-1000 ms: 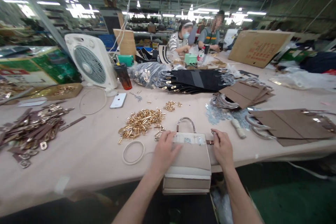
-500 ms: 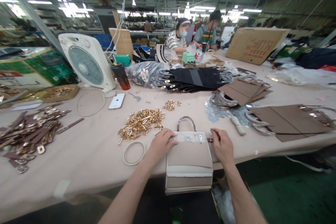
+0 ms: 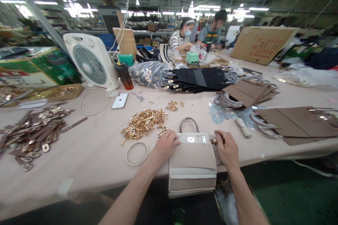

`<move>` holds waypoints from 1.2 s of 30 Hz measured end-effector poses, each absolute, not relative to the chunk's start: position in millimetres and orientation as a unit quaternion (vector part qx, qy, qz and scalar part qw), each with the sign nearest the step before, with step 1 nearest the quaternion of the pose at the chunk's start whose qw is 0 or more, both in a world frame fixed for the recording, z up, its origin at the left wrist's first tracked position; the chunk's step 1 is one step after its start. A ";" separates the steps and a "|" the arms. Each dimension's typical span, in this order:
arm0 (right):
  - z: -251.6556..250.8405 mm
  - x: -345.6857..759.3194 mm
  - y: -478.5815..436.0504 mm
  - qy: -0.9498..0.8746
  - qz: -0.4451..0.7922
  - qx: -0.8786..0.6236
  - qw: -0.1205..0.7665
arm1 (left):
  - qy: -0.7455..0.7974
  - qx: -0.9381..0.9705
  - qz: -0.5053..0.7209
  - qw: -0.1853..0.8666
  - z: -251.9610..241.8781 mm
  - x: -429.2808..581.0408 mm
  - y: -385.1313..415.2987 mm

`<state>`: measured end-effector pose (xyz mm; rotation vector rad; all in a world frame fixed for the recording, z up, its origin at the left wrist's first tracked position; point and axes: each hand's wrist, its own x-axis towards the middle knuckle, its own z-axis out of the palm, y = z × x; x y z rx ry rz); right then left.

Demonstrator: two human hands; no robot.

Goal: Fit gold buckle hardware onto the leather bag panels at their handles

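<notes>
A beige handbag (image 3: pixel 192 158) lies at the table's front edge, its lower part overhanging. Its arched handle (image 3: pixel 189 119) points away from me, and silver metal plates (image 3: pixel 191 140) sit along the upper part. My left hand (image 3: pixel 167 145) grips the bag's upper left corner, thumb on the face. At the upper right side, my right hand (image 3: pixel 227 147) has its fingers closed around a short brown strap (image 3: pixel 213 141) that sticks out from the bag. Small metal shows at those fingertips; its kind I cannot make out. Left of the bag lies a heap of gold-coloured metal fittings (image 3: pixel 144 123).
A tape roll (image 3: pixel 136 153) lies beside my left forearm. Brown straps with buckles (image 3: pixel 39 130) are piled at left, near a phone (image 3: pixel 119 101) and a fan (image 3: pixel 91 61). Brown bag panels (image 3: pixel 293 123) and a wrapped tool handle (image 3: pixel 243 128) lie right. Two people sit across the table.
The whole view has shifted slightly, so things appear a little further right. Both hands keep nearly the same places on the bag and strap.
</notes>
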<state>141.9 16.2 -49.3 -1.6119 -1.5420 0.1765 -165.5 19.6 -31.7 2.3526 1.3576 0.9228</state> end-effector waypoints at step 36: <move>-12.5 9.6 27.3 -0.730 0.239 -0.497 0.404 | 0.444 0.786 0.377 0.206 -16.6 -169.3 16.9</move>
